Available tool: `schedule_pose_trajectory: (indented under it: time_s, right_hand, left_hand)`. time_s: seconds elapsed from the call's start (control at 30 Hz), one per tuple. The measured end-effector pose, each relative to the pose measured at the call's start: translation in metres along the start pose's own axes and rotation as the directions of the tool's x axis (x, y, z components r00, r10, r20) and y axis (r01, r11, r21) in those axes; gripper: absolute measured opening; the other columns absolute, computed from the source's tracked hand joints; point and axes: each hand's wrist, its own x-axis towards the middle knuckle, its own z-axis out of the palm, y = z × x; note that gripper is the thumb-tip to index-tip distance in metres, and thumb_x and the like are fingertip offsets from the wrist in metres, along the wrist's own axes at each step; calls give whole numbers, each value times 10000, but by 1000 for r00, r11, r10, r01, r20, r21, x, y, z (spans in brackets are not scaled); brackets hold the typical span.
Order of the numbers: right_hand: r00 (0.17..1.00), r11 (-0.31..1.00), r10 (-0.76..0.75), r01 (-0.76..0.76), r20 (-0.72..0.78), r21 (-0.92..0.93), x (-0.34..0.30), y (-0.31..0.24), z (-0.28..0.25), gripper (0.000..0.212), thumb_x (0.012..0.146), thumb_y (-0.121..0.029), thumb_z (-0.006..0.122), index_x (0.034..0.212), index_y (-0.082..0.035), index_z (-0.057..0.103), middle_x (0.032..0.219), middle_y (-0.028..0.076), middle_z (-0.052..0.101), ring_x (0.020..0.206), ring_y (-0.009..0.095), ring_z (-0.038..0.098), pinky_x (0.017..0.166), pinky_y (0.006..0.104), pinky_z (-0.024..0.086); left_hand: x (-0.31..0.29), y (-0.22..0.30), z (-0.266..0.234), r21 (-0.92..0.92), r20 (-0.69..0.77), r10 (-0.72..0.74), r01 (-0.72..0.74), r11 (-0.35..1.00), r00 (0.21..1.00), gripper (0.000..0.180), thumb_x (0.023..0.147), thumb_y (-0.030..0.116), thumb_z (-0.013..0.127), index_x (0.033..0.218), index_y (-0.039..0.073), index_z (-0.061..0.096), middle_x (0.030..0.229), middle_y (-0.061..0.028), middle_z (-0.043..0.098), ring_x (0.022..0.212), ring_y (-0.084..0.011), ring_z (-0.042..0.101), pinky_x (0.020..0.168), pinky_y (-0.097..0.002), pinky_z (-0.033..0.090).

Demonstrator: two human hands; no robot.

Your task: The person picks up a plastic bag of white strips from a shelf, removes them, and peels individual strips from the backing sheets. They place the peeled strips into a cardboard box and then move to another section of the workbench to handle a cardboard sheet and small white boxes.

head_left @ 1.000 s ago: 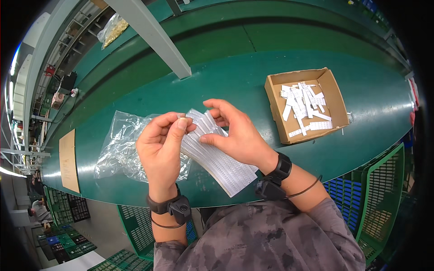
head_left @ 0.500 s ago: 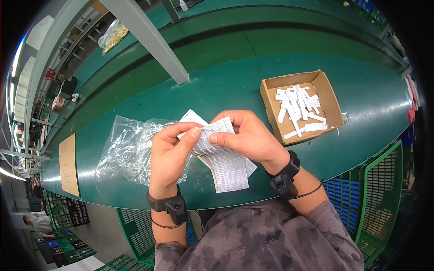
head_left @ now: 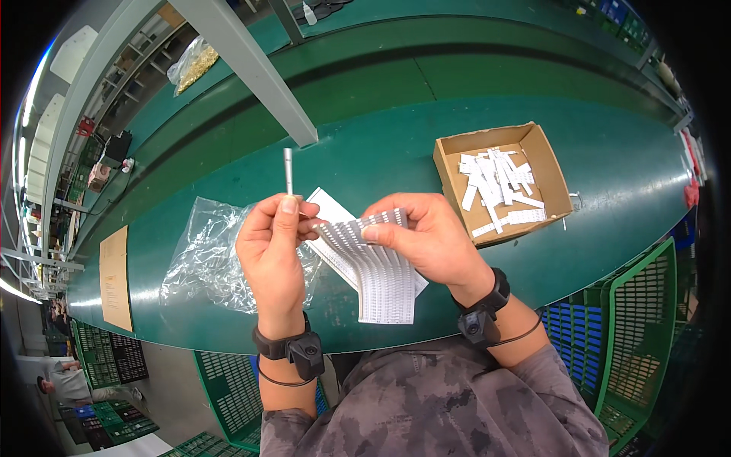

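Note:
My left hand (head_left: 270, 240) pinches a narrow whitish strip (head_left: 288, 169) between thumb and fingers; it looks like paper and stands up above the fingertips. In my right hand (head_left: 430, 236) is the upper end of a printed white paper sheet (head_left: 387, 293), the thumb lying on top. The sheet bends and hangs down toward the table's near edge. Under it lies more white paper (head_left: 326, 204), partly covered. To the right, an open cardboard box (head_left: 554, 175) contains several small printed paper strips (head_left: 499, 179).
A crumpled clear plastic bag (head_left: 202, 263) lies left of my hands on the green table (head_left: 381, 141). Farther left is a flat brown cardboard piece (head_left: 115, 278). A grey post (head_left: 251, 65) rises beyond. Green crates (head_left: 643, 335) stand below the near edge. Another person (head_left: 72, 381) is at far left.
My left hand has come away from the sheet, moving left, and now holds the narrow strip upright. The right hand keeps the sheet, whose top edge has tilted. The other person has shifted.

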Motion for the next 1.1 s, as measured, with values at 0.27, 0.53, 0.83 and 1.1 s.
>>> schedule_pose_trajectory:
  time_s: [0.27, 0.53, 0.83, 1.1]
  right_hand:
    - [1000, 963, 12, -4, -25, 271, -5, 0, -3, 169, 888, -98, 708, 1000, 22, 664, 907, 46, 693, 801, 86, 629, 742, 247, 520]
    - [999, 978, -19, 27, -40, 206, -15, 1, -4, 118, 895, -92, 697, 956, -1, 654, 899, 31, 686, 820, 83, 620, 748, 249, 510]
    - [988, 915, -27, 85, -150, 395, -13, 8, -18, 100, 925, -67, 652, 1005, -9, 646, 942, 51, 697, 841, 109, 646, 780, 268, 521]
    - [995, 848, 4, 47, -95, 527, -17, 7, -26, 150, 938, -75, 616, 1061, 10, 629, 1027, 92, 694, 909, 149, 663, 828, 305, 537]
  left_hand:
    - [-14, -17, 14, -226, -42, 112, -118, 967, 993, 173, 1005, 163, 564, 1028, -6, 593, 899, -81, 657, 740, -127, 614, 687, -266, 516]
    - [-26, -23, 22, -513, -53, -6, -23, 858, 999, 137, 1035, 171, 498, 1009, 42, 536, 916, -71, 616, 792, -130, 584, 712, -275, 505]
    - [-26, -12, 19, -491, 20, -14, 22, 871, 1000, 132, 1035, 183, 486, 980, 75, 537, 847, -23, 543, 763, -137, 531, 645, -281, 432]
    - [-24, -13, 21, -231, 139, -28, 60, 971, 990, 141, 1005, 131, 535, 1025, -2, 578, 819, -46, 615, 719, -126, 584, 651, -256, 482]
